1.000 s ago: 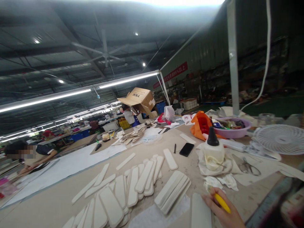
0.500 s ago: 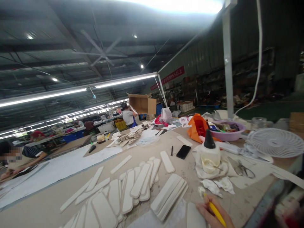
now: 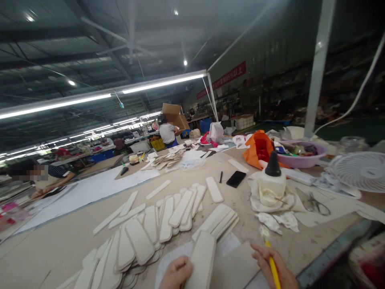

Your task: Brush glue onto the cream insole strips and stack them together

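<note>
My left hand [image 3: 176, 273] shows at the bottom edge, fingers closed on a long cream rounded strip [image 3: 202, 259] that it holds tilted up off the table. My right hand [image 3: 272, 267] is at the bottom right, closed on a yellow brush handle [image 3: 273, 269] whose tip touches the table near crumpled white scraps [image 3: 278, 221]. Between the hands lies a tan sheet [image 3: 233, 271]. Several more cream strips [image 3: 156, 226] lie fanned out ahead, with a neat stack [image 3: 218, 222] beside them.
A glue bottle with a black cap [image 3: 272, 182] stands on a rag, scissors [image 3: 314, 204] and a white fan [image 3: 359, 170] to its right. A black phone [image 3: 236, 178], an orange bag [image 3: 258, 148] and a purple basin [image 3: 302, 154] lie further back. Other people work at far tables.
My left hand has come into view holding a cream strip up. The view has tilted down and the far person's cardboard box has moved lower.
</note>
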The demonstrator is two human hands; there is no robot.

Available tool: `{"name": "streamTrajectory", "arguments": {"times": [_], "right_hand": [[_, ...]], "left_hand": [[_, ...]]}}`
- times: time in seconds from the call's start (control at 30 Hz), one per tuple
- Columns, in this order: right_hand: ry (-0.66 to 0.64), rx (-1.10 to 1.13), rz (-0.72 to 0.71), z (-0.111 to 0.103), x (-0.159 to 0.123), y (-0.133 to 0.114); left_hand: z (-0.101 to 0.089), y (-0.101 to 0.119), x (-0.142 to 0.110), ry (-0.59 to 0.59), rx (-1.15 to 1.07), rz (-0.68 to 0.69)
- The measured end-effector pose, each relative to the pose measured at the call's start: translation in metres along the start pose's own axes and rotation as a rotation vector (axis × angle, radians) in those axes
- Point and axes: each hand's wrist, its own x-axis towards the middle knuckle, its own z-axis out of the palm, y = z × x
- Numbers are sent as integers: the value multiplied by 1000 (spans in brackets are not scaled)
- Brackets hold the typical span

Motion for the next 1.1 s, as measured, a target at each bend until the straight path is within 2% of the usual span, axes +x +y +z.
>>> {"name": "streamTrajectory", "arguments": {"times": [0.13, 0.37, 0.5, 0.63, 0.77, 0.83, 0.9, 0.97, 1.1], "right_hand": [[-14, -70, -14, 0, -3, -5], [-66, -93, 5, -2, -5, 4], [-80, -138, 4, -2, -5, 8], [-88, -201, -1, -3, -6, 12], [-104, -183, 21, -3, -8, 10], [-103, -174, 40, -2, -9, 5], [-98, -163, 58, 0, -8, 0], [-97, -145, 67, 1, -7, -5], [-137, -37, 104, 3, -7, -13]], "left_hand": [[-17, 25, 15, 139, 2, 236], [-53, 62, 51, 252, 140, 345], [-83, 73, 86, 375, 315, 324], [-115, 76, 118, 590, 563, 225], [-133, 72, 124, 786, 787, 234], [-131, 64, 117, 831, 875, 303], [-119, 50, 107, 832, 942, 404], [-96, 29, 99, 778, 985, 523], [-41, -21, 94, 592, 1005, 734]]}}
